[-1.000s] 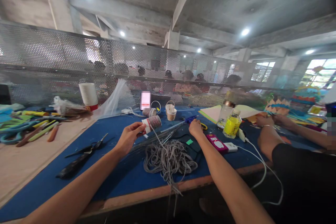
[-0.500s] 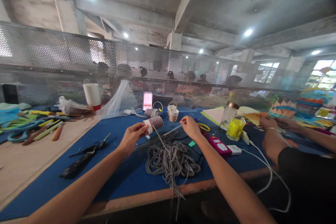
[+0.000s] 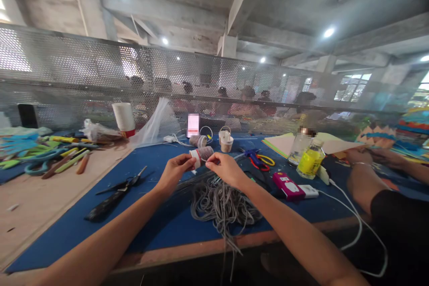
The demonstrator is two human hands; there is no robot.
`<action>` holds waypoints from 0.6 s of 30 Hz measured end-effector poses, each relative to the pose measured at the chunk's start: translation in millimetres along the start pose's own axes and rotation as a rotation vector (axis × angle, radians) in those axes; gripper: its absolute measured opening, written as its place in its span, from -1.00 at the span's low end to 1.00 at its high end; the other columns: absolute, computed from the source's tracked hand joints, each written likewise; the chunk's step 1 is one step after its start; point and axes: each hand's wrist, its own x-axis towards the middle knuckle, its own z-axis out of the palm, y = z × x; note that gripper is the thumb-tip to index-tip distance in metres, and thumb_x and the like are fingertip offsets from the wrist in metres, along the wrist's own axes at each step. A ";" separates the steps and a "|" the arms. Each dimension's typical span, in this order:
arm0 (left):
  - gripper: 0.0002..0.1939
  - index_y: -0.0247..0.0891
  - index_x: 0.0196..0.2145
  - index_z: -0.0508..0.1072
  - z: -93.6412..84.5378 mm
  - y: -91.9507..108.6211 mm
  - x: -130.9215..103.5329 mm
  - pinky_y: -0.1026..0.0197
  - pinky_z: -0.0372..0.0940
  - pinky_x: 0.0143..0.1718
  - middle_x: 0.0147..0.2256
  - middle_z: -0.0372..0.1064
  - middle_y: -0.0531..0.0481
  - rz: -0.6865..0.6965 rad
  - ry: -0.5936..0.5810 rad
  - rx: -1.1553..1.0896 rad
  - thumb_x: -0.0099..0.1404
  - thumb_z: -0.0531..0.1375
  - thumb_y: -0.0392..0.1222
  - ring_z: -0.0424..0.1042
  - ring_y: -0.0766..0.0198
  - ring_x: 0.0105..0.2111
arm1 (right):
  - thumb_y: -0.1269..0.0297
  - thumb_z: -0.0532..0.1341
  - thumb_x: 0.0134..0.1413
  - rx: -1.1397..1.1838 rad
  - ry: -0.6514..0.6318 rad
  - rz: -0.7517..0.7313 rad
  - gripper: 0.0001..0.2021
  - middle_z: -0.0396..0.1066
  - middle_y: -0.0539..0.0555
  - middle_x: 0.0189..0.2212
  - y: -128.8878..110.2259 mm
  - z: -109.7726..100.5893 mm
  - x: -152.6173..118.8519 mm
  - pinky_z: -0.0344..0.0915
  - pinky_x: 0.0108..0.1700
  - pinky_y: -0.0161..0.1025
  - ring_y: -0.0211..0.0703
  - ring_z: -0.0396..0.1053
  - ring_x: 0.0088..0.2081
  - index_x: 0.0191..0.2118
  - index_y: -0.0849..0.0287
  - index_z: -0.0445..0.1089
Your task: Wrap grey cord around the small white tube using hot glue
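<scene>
My left hand (image 3: pixel 176 170) grips the white end of a paper cup (image 3: pixel 197 160) lying on its side in the air, its far part wrapped with grey cord. Right beside it, my right hand (image 3: pixel 225 167) pinches the grey cord at the wrapped end, its fingers closed. Below both hands a loose heap of grey cord (image 3: pixel 223 205) lies on the blue mat (image 3: pixel 150 228), with strands hanging over the table's front edge. A second cord-wrapped cup (image 3: pixel 198 141) and a small basket-like cup (image 3: pixel 226 144) stand behind.
Black scissors (image 3: pixel 117 194) lie left, beyond them tools and a stack of paper cups (image 3: pixel 123 118). To the right are a blue glue gun (image 3: pixel 254 157), a magenta box (image 3: pixel 288 186), a yellow bottle (image 3: pixel 310 159) and a white cable. Another person's arm (image 3: pixel 367 185) rests far right.
My right hand has moved left and down to the wrapped cup, uncovering the glue gun. The view has shifted slightly, and my left hand still holds the cup.
</scene>
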 end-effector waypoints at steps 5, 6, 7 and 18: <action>-0.72 -0.28 -0.28 0.54 -0.6 0.4 -1.3 0.23 0.26 -0.24 -0.34 0.48 -0.02 0.015 -0.064 0.059 0.15 0.28 -0.01 0.37 0.24 -0.34 | 0.20 0.17 0.19 -0.306 0.151 -0.196 -0.88 0.43 0.01 -0.28 -7.2 -2.2 -0.6 0.21 -0.25 -0.32 -0.25 0.38 -0.29 -0.26 0.09 0.42; -0.72 -0.28 -0.29 0.54 -0.6 0.4 -1.4 0.23 0.25 -0.26 -0.35 0.47 -0.02 0.018 -0.068 0.070 0.15 0.27 -0.02 0.37 0.24 -0.34 | 0.20 0.16 0.20 -0.339 0.169 -0.221 -0.87 0.42 0.01 -0.27 -8.7 -2.6 -0.1 0.20 -0.24 -0.32 -0.24 0.38 -0.28 -0.25 0.08 0.42; -0.72 -0.29 -0.30 0.54 -0.4 0.6 -1.7 0.24 0.25 -0.27 -0.36 0.47 -0.02 0.021 -0.071 0.083 0.15 0.27 -0.02 0.36 0.25 -0.35 | 0.20 0.15 0.21 -0.361 0.182 -0.246 -0.87 0.42 0.02 -0.25 -10.1 -3.1 0.8 0.20 -0.22 -0.32 -0.24 0.38 -0.26 -0.25 0.08 0.41; -0.76 -0.27 -0.37 0.51 3.5 13.3 -9.2 0.25 0.17 -0.31 -0.43 0.41 0.04 0.052 -0.154 0.215 0.21 0.21 -0.03 0.30 0.28 -0.41 | 0.23 0.17 0.21 -0.386 0.241 -0.337 -0.89 0.38 0.00 -0.27 -10.3 -4.9 12.3 0.21 -0.24 -0.34 -0.27 0.35 -0.26 -0.25 0.09 0.41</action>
